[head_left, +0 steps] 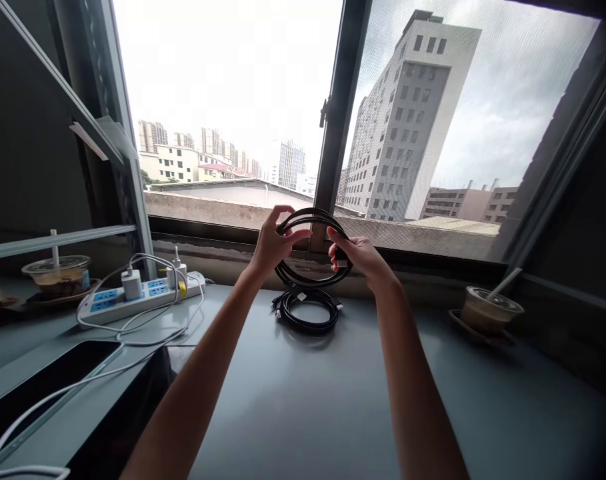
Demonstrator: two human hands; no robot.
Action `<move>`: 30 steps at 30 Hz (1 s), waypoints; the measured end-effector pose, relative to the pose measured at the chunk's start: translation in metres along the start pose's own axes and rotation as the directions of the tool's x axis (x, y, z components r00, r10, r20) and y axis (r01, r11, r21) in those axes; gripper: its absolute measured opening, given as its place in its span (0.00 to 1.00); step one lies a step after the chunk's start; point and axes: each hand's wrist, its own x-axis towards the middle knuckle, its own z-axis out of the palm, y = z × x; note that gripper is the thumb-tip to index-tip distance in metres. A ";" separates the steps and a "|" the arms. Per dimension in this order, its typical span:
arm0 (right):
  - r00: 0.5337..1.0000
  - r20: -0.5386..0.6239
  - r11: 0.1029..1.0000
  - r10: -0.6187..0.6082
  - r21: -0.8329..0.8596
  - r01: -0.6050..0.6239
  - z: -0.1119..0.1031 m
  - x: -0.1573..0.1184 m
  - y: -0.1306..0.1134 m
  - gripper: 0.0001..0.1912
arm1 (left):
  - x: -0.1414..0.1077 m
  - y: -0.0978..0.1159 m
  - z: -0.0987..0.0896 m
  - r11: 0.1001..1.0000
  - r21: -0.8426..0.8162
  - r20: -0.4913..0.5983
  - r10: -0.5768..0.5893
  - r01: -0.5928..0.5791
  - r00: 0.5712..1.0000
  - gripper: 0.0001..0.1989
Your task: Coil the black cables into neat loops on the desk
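Note:
A coiled black cable (303,279) is held up in loops between my two hands, above the table. My left hand (277,241) grips the loops at their left side, thumb and fingers closed around them. On the right side, my right hand (355,253) is closed on the same coil, and a connector end shows by its fingers. Just below, a second coiled black cable (313,327) lies on the table, with its plug ends sticking out left and right.
The grey table (303,400) runs up to a window. At left are a power strip (147,293) with white chargers and cords, a phone (47,380) and a dark flat panel (133,400). Drink cups stand at far left (57,277) and right (490,312).

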 end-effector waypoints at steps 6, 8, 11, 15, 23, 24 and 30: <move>0.998 -0.067 0.990 0.006 -0.138 -0.015 0.015 0.009 0.012 0.20 | 0.000 -0.006 -0.004 0.982 0.185 -0.009 0.035 -0.032 0.999 0.13; 0.984 -0.177 0.968 -0.026 -0.249 -0.020 0.023 0.013 0.019 0.17 | -0.001 -0.002 0.000 0.958 0.284 -0.066 0.064 -0.043 0.996 0.17; 0.938 -0.322 0.908 -0.129 -0.419 -0.019 0.034 0.015 0.026 0.17 | -0.004 0.002 0.005 0.950 0.294 -0.214 -0.039 0.103 0.976 0.20; 0.895 -0.345 0.824 -0.283 -0.565 0.043 0.044 0.015 0.028 0.28 | -0.004 0.001 0.003 0.908 0.049 -0.215 -0.397 0.416 0.892 0.19; 0.876 -0.254 0.717 -0.410 -0.683 0.137 0.044 0.015 0.027 0.23 | 0.000 0.006 -0.001 0.855 -0.149 -0.157 -0.517 0.497 0.841 0.21; 0.879 -0.244 0.714 -0.409 -0.686 0.142 0.043 0.016 0.029 0.22 | 0.000 0.008 0.001 0.845 -0.178 -0.138 -0.528 0.504 0.838 0.21; 0.916 -0.208 0.753 -0.342 -0.644 0.135 0.031 0.024 0.048 0.15 | 0.004 0.013 0.001 0.713 -0.284 0.146 -0.628 0.641 0.764 0.16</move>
